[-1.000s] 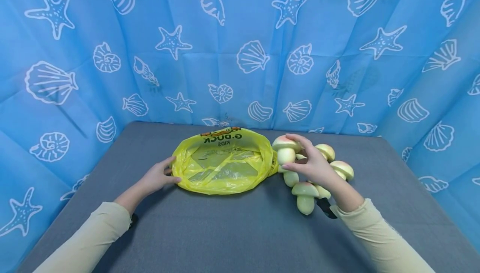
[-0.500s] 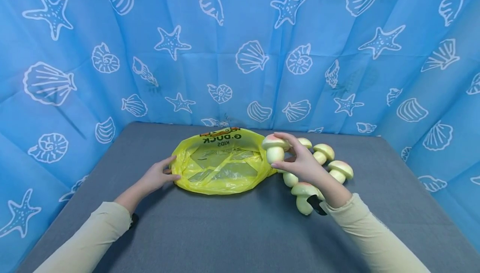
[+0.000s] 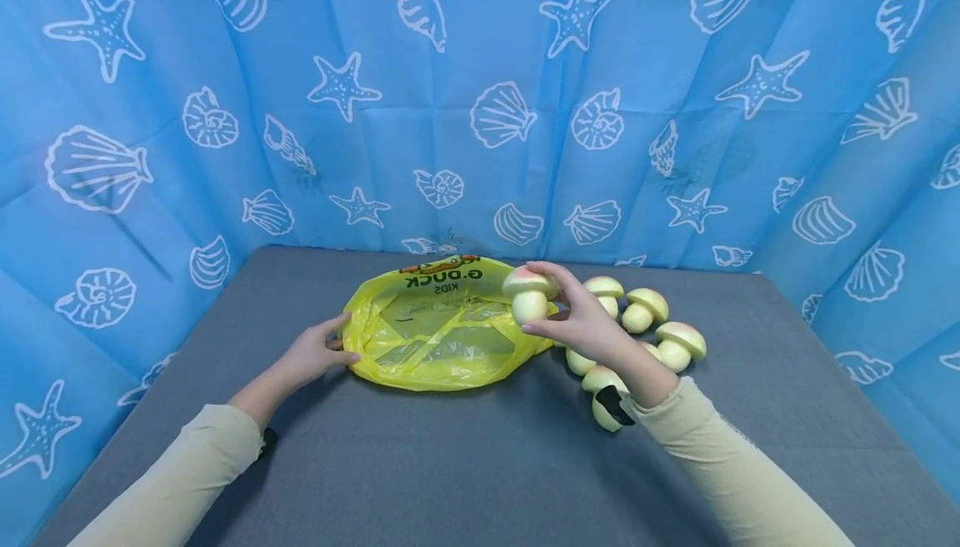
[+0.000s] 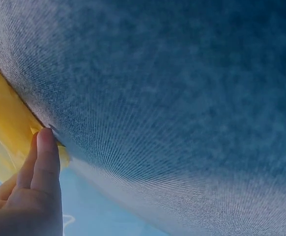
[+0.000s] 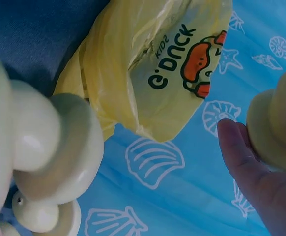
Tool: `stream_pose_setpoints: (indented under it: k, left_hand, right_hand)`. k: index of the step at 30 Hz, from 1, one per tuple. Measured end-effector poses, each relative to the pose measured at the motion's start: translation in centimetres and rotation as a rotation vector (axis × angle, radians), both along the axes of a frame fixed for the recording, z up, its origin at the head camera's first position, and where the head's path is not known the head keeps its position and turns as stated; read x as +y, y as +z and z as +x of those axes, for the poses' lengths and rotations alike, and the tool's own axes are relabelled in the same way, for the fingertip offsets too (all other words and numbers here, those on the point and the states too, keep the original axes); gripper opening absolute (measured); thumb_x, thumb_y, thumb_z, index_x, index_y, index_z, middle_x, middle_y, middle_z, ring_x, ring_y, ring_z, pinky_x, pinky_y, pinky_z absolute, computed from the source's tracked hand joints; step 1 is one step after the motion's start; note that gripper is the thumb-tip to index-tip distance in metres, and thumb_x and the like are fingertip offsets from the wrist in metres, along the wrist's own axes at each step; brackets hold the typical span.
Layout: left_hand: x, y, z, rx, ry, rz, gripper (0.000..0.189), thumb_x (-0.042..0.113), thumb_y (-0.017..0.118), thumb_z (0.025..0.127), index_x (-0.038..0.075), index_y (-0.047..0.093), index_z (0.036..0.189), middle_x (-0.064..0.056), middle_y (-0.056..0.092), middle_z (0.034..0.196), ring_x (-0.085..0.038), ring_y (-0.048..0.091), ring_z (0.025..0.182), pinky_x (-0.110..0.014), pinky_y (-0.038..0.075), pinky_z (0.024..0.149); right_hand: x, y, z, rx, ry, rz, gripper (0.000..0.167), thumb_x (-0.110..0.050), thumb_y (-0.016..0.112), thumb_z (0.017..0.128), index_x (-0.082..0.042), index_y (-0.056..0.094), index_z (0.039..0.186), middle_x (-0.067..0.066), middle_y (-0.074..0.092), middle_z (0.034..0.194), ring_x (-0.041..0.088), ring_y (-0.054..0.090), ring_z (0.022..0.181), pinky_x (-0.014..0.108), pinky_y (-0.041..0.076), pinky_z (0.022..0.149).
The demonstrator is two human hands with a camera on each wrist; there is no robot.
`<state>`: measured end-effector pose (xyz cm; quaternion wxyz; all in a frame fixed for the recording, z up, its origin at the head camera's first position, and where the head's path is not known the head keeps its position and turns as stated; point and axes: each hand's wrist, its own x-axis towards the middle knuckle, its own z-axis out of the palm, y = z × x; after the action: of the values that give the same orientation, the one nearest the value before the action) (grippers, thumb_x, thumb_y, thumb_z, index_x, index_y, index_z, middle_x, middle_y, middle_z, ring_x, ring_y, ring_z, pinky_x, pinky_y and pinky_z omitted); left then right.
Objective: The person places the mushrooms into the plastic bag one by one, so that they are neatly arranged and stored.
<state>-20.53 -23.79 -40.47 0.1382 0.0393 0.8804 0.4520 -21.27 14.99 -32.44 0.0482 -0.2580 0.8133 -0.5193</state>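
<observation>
In the head view my right hand [image 3: 581, 322] pinches a pale green toy mushroom [image 3: 529, 301] between fingers and thumb, in front of the right rim of a yellow plastic bag [image 3: 450, 376]. The mushroom's cap is up and its rounded stem points down. The right wrist view shows this held mushroom [image 5: 268, 132] at its right edge. My left hand [image 3: 311, 353] holds the bag's left side, fingertips and thumb right at its rim. The bag lies with its wide mouth facing me, printed lettering on its far inner wall. In the left wrist view, extended fingers [image 4: 45, 167] meet the bag [image 4: 8, 118].
Several similar mushrooms lie grouped right of the bag, among them one at the far side [image 3: 647, 307] and one at the right [image 3: 681, 344]; my right forearm partly covers others. A blue curtain [image 3: 480, 163] stands behind the grey tabletop [image 3: 450, 472].
My right hand has moved left with the mushroom, from over the group to the bag's right rim. The left hand and the bag have barely moved.
</observation>
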Motion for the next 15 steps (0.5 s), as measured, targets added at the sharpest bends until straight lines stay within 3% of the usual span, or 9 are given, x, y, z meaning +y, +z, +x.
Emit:
stream_pose_setpoints:
  k: [15]
  left_hand:
    - [0.1, 0.2, 0.1, -0.007, 0.0, 0.008, 0.083, 0.01, 0.067, 0.093, -0.009, 0.011, 0.151, -0.035, 0.01, 0.154, -0.047, 0.035, 0.133, -0.053, 0.04, 0.102]
  right_hand:
    - [-2.6, -0.1, -0.7, 0.017, 0.025, -0.008, 0.072, -0.001, 0.074, 0.085, -0.007, 0.036, 0.147, 0.019, 0.038, 0.144, 0.037, 0.054, 0.11, 0.037, 0.055, 0.079]
